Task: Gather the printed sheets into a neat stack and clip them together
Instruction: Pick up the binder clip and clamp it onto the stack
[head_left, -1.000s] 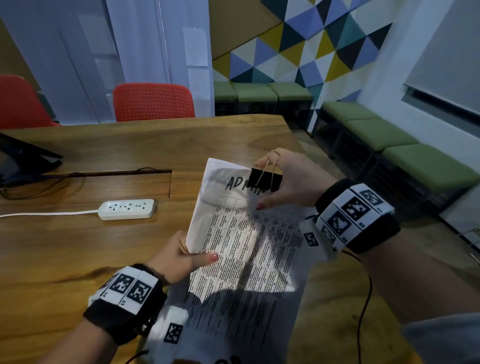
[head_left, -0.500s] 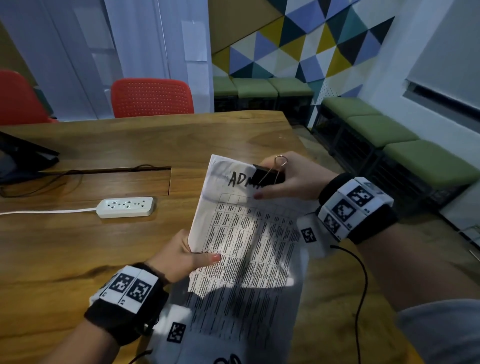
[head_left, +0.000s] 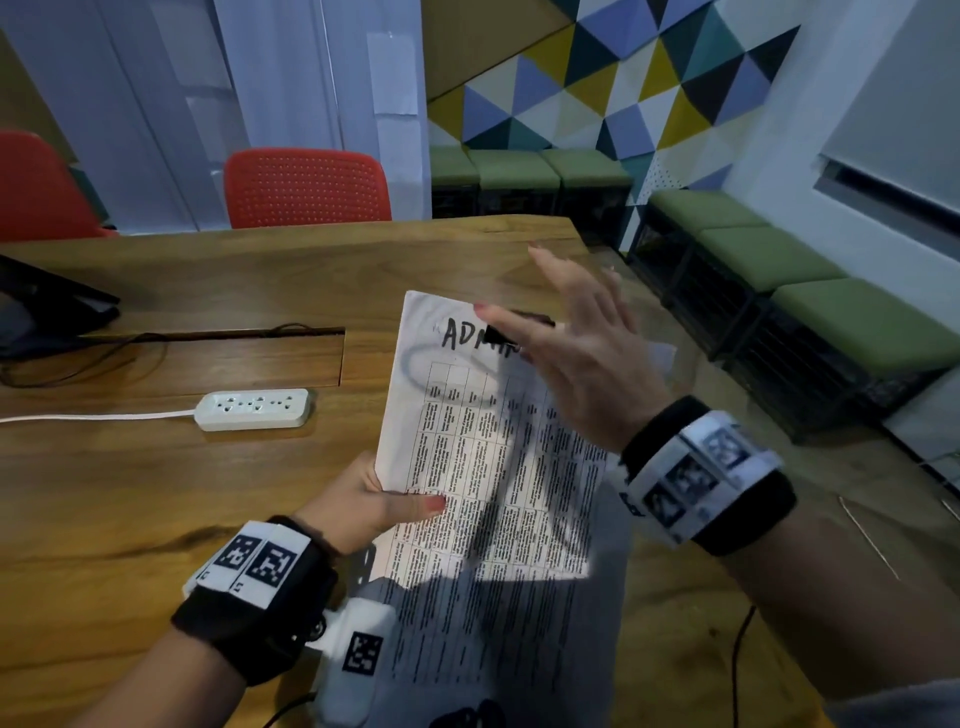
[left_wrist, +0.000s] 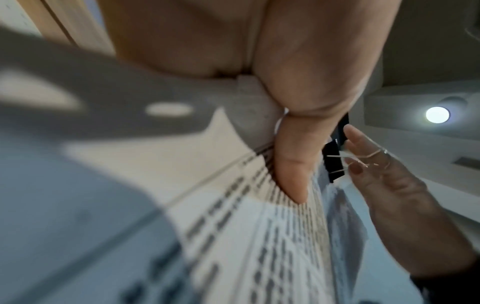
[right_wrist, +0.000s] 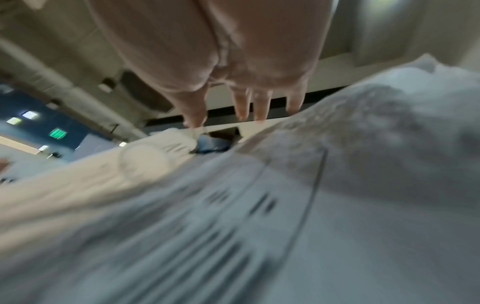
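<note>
Nearest to me, my left hand (head_left: 371, 506) pinches the left edge of the printed sheets (head_left: 498, 483), thumb lying across the top page and fingers curled underneath, which I judge is there to keep the pages squared while the far end gets fastened. The left wrist view shows that thumb pressed flat on the print. The sheets are held up off the wooden tabletop (head_left: 156, 467), slanting away from me over its right end, so the top margin is free on both faces for a clip to bite. Farther along, at the top edge beside the handwritten heading, sits the black binder clip (head_left: 511, 332), seated on the paper. My right hand (head_left: 582, 358) is spread over it, fingers straight and apart, gripping nothing. In the left wrist view the clip's wire handles (left_wrist: 361, 158) lie against those fingers, so I read this as flattening or letting go of them, though I cannot tell which. Off to the left, a white power strip (head_left: 254, 409) rests on the tabletop well apart from the paper, and a red chair (head_left: 306, 188) stands at the far side.
</note>
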